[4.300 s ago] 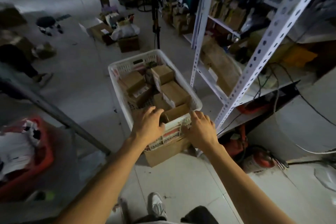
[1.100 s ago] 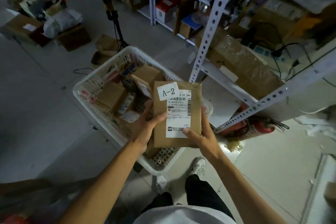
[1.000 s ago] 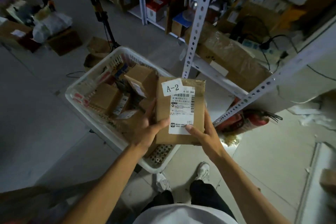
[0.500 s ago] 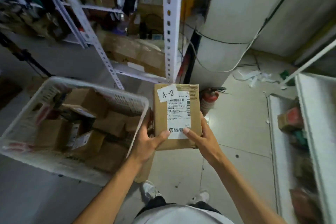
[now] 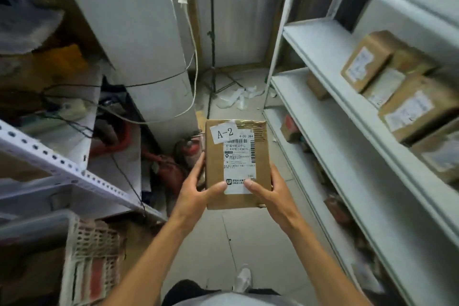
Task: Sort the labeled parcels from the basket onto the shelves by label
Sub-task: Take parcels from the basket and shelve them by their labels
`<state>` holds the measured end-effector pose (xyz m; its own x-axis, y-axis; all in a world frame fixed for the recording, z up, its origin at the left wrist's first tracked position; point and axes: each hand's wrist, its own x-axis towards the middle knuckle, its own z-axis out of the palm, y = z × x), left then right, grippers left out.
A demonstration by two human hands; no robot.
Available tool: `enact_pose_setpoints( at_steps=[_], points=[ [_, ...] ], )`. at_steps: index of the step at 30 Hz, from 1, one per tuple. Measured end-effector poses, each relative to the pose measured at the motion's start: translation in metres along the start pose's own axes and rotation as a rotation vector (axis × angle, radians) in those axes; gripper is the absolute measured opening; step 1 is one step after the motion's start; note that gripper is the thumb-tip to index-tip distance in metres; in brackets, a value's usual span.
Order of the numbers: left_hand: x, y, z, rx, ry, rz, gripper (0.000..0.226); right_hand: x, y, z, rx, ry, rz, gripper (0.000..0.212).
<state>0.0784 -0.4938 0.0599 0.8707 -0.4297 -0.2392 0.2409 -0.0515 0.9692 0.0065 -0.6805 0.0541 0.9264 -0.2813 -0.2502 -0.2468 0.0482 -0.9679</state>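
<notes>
- Dim overall; soft even light, brightest on the white metal shelving unit (image 5: 352, 117) at right.
- Left side murky, deep shadow.
- White plastic mesh basket (image 5: 92, 258) near left motion-smeared.
- Wide-angle bending at edges; centre sharp.

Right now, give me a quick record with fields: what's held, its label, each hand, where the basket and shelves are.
held item: cardboard parcel, upright, label side to the camera
tag: white sticker reading A-2, above a printed shipping label
left hand: grips the parcel's lower left edge, thumb on its front
right hand: grips the lower right edge, thumb on the shipping label
basket: white basket at lower left, blurred
shelves: white shelf unit on the right, with other parcels on it
placed yet: no
</notes>
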Motion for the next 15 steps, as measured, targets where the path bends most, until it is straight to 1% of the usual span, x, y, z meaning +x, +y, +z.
enact_pose_setpoints(
  at_steps=[2, 8, 11, 15],
  points=[
    [0.019, 0.004, 0.026, 0.009, -0.066, -0.005, 0.095, 0.001, -0.001, -0.027, 0.004, 0.066, -0.005, 0.084],
    [0.074, 0.014, 0.084, 0.089, -0.247, 0.014, 0.096, 0.016, 0.001, -0.081, 0.022, 0.224, 0.025, 0.070],
    [0.107, 0.017, 0.100, 0.106, -0.282, 0.014, 0.106, 0.036, 0.001, -0.096, 0.029, 0.290, 0.047, 0.068],
    [0.159, 0.020, 0.108, 0.117, -0.332, 0.001, 0.105, 0.077, -0.007, -0.107, 0.027, 0.324, 0.046, 0.064]
  ],
)
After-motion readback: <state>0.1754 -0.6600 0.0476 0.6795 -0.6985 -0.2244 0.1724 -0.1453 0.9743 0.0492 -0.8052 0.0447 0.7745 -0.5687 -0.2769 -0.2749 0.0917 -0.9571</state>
